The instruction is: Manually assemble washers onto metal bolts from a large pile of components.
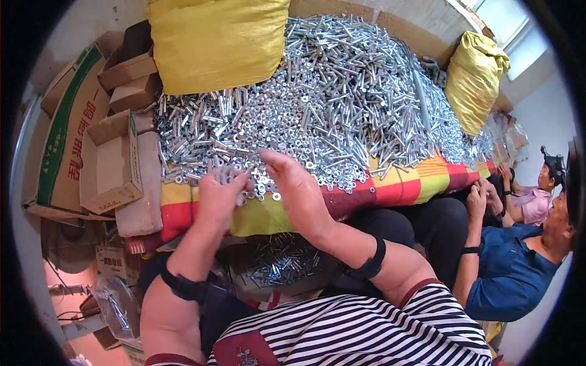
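At the near edge of a big heap of metal fasteners, my left hand is curled closed. Small shiny bits show at its fingers, too small to name. Just to its right, my right hand is held edge-on with its fingers stretched out, and nothing shows in it. Between and beyond the hands lie loose nuts and washers. Long bolts are piled higher at the back right, and thicker metal sleeves lie at the left. A checked cloth lies under the near edge.
A full yellow sack stands on the heap, another yellow sack at the back right. Cardboard boxes crowd the left side. Below the cloth sits a box of bolts. Two people work at the right, one in a blue shirt.
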A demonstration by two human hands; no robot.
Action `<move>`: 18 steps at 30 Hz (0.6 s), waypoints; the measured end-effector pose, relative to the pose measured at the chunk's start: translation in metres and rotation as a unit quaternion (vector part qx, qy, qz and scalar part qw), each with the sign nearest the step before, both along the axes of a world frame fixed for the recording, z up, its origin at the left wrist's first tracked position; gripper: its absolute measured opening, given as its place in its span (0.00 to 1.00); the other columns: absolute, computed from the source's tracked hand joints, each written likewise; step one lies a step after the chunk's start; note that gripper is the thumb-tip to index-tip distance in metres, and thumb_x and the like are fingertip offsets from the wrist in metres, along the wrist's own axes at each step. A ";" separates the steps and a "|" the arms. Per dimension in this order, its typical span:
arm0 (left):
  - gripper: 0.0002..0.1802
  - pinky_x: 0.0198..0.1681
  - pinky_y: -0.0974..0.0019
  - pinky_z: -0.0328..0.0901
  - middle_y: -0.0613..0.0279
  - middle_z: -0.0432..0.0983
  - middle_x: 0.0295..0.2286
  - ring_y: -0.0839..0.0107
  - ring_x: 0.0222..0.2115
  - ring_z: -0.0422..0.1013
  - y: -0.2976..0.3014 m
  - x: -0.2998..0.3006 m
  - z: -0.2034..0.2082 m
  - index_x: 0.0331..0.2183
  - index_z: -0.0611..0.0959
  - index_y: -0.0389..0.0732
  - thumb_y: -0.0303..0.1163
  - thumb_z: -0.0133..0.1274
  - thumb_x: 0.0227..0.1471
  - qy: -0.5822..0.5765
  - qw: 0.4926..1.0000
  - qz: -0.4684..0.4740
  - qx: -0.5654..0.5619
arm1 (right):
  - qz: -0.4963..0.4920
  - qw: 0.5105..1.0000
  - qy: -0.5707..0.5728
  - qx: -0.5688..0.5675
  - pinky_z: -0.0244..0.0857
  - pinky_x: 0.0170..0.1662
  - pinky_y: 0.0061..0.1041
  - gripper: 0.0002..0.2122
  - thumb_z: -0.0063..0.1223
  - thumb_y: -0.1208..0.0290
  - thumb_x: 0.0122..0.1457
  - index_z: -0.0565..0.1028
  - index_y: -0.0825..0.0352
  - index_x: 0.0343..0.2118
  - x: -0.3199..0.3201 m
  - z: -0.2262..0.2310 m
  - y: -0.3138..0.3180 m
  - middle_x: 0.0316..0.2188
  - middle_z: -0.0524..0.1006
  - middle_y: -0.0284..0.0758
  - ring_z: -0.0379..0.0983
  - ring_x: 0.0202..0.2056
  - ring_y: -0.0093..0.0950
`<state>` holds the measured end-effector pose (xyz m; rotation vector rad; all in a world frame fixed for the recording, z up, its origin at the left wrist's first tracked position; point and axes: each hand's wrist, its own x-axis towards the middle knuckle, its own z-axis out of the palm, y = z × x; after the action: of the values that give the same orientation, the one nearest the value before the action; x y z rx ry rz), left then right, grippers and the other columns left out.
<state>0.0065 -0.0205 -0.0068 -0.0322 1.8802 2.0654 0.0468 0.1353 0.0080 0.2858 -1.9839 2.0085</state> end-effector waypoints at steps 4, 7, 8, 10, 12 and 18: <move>0.05 0.15 0.77 0.56 0.60 0.78 0.21 0.82 0.13 0.63 -0.027 0.005 0.008 0.27 0.80 0.34 0.26 0.57 0.48 -0.064 0.985 -0.147 -0.069 | -0.018 0.972 0.001 0.233 0.67 0.29 0.31 0.03 0.53 0.73 0.53 0.74 0.65 0.28 0.003 -0.009 0.016 0.26 0.72 0.37 0.72 0.25 0.33; 0.07 0.17 0.78 0.56 0.58 0.78 0.23 0.81 0.14 0.64 -0.029 0.017 0.007 0.30 0.80 0.32 0.27 0.55 0.51 -0.103 0.969 -0.215 -0.060 | 0.012 0.891 0.044 0.452 0.68 0.30 0.33 0.04 0.55 0.72 0.51 0.73 0.66 0.25 -0.001 -0.023 0.018 0.25 0.71 0.39 0.73 0.28 0.37; 0.08 0.17 0.77 0.57 0.56 0.78 0.24 0.80 0.14 0.64 -0.029 0.016 0.001 0.33 0.78 0.31 0.27 0.52 0.53 -0.147 0.973 -0.176 0.010 | 0.013 0.872 0.021 0.489 0.68 0.30 0.37 0.06 0.54 0.72 0.50 0.71 0.67 0.24 -0.001 -0.025 0.016 0.24 0.70 0.39 0.74 0.28 0.40; 0.09 0.17 0.77 0.57 0.55 0.79 0.25 0.79 0.15 0.65 -0.026 0.013 0.005 0.36 0.77 0.31 0.27 0.49 0.55 -0.190 0.968 -0.138 0.082 | 0.013 0.857 0.010 0.516 0.68 0.30 0.38 0.05 0.53 0.72 0.51 0.71 0.68 0.24 -0.004 -0.035 0.014 0.25 0.71 0.40 0.74 0.28 0.41; 0.12 0.15 0.78 0.55 0.50 0.78 0.25 0.79 0.12 0.62 -0.024 0.011 0.014 0.42 0.73 0.33 0.30 0.45 0.57 -0.242 0.966 -0.057 0.076 | 0.015 0.840 0.001 0.542 0.68 0.31 0.39 0.05 0.52 0.73 0.51 0.71 0.68 0.25 -0.006 -0.037 0.011 0.26 0.71 0.40 0.74 0.27 0.42; 0.07 0.15 0.74 0.57 0.53 0.77 0.22 0.78 0.13 0.64 -0.029 0.008 0.000 0.37 0.71 0.34 0.26 0.43 0.56 -0.085 0.993 -0.067 -0.052 | 0.029 0.851 -0.041 0.523 0.67 0.33 0.42 0.04 0.49 0.75 0.51 0.70 0.69 0.28 -0.006 -0.017 0.016 0.29 0.73 0.44 0.73 0.28 0.46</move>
<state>0.0150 -0.0492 -0.0070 -0.1019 1.8332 1.8158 0.0404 0.1511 -0.0091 0.4775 -2.9549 0.7481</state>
